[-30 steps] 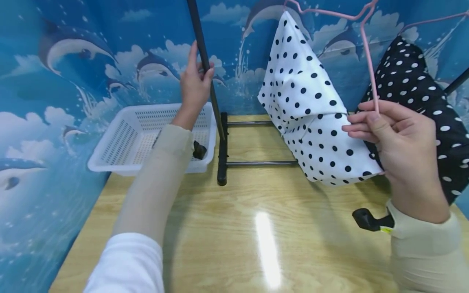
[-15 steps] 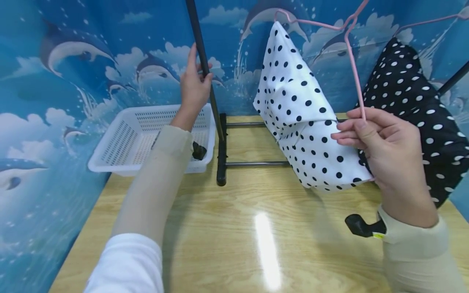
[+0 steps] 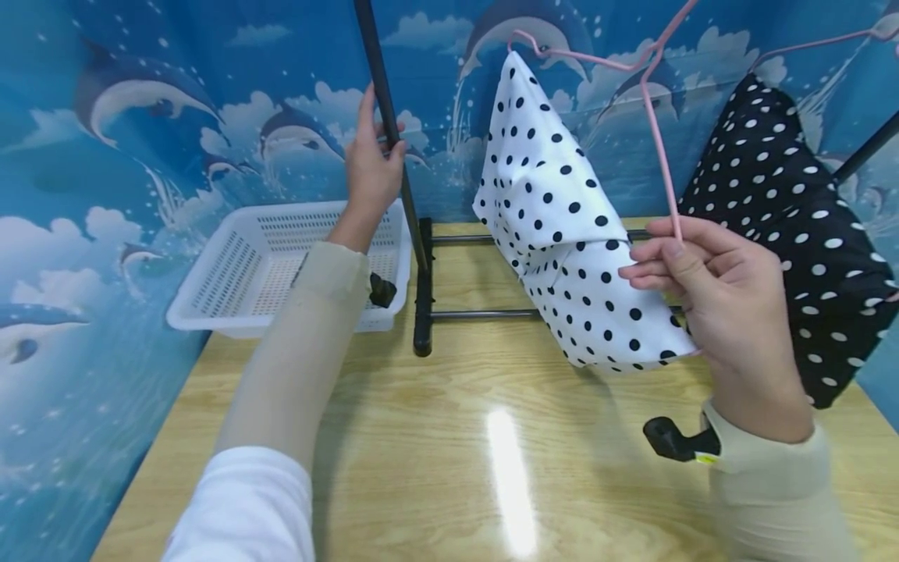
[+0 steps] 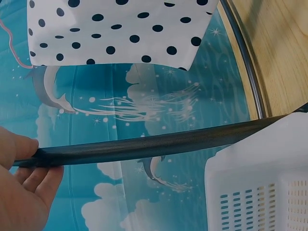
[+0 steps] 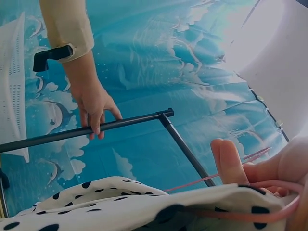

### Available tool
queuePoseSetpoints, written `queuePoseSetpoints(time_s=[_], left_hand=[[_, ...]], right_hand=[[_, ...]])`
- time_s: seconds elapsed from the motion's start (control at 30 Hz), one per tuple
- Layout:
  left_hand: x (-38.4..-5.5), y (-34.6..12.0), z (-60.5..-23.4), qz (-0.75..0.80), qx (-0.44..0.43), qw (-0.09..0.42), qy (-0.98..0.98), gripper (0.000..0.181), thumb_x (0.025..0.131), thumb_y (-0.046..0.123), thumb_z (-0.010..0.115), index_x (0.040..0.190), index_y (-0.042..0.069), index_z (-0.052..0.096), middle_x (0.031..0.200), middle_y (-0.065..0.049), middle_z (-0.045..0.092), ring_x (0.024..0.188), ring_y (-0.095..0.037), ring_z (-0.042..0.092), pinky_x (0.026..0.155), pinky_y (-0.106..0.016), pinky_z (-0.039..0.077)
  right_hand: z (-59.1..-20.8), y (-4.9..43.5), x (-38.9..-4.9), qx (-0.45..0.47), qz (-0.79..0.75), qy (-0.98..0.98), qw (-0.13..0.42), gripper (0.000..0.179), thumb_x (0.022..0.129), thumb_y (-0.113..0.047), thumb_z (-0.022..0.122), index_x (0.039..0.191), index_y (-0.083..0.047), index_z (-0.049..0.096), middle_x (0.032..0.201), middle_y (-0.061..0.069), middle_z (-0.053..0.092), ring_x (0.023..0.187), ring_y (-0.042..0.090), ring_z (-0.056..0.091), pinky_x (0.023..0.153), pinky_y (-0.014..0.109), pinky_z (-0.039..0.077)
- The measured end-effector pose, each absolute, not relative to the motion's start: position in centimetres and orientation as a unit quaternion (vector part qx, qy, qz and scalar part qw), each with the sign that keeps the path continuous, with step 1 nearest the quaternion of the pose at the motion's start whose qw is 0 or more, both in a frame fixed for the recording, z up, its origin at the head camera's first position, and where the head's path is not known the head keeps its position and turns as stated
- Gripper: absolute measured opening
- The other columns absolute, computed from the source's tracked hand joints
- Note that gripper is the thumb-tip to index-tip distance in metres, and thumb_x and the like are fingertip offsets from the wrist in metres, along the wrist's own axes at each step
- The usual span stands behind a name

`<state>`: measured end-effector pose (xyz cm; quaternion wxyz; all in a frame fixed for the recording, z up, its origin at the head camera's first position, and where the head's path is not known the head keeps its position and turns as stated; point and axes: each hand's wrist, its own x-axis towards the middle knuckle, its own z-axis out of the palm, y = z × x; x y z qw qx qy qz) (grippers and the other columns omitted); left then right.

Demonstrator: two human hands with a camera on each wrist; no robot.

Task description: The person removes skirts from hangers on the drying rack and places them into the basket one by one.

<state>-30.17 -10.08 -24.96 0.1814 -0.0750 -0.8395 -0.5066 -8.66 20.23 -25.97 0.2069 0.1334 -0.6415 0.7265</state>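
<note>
My left hand holds the slanting black upright pole of a clothes rack, its thumb and fingers round it in the left wrist view. My right hand pinches the lower arm end of a pink clothes hanger. From this hanger hangs a white cloth item with black dots; its exact kind is unclear. The hanger's hook runs out of the head view at the top. In the right wrist view the rack's top bar meets the pole at a corner.
A black cloth item with white dots hangs on another pink hanger at the right. A white plastic basket stands left of the rack's black foot. A dolphin-print curtain backs the wooden table.
My right hand has moved left and slightly down, bringing the pink hanger and the white dotted cloth with it. My left hand has stayed on the pole.
</note>
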Motion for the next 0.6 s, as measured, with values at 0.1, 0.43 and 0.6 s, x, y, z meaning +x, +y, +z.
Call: queuePoseSetpoints(time_s=[0.1,0.43,0.6], left_hand=[[-30.2,-10.1,-25.1,-0.507,-0.074,0.184,-0.839,0.074,0.099,0.009,0.053,0.154,0.039,0.013,0.133,0.001,0.059,0.116,-0.011,0.06,0.095,-0.024,0.048],[-30.2,-10.1,-25.2,-0.495,-0.078,0.197,-0.843,0.072,0.099,0.01,0.054,0.155,0.034,0.015,0.132,-0.003,0.06,0.116,-0.011,0.059,0.096,-0.023,0.048],[-30.2,-10.1,-25.3,-0.5,-0.078,0.197,-0.84,0.071,0.099,0.012,0.054,0.155,0.034,0.015,0.132,-0.004,0.06,0.116,-0.011,0.059,0.096,-0.023,0.048]], right_hand=[[-26.1,20.0,-8.8,0.151,0.744,-0.618,0.205,0.021,0.095,0.001,0.055,0.11,0.015,0.06,0.086,0.019,0.068,0.073,0.022,0.072,0.07,0.03,0.054],[-27.0,18.9,-9.0,0.175,0.785,-0.555,0.213,0.023,0.094,0.008,0.053,0.111,0.023,0.056,0.082,0.021,0.067,0.069,0.024,0.071,0.067,0.03,0.056],[-27.2,18.7,-9.1,0.172,0.789,-0.548,0.215,0.026,0.094,0.008,0.053,0.113,0.026,0.053,0.081,0.021,0.066,0.069,0.025,0.071,0.068,0.031,0.056]])
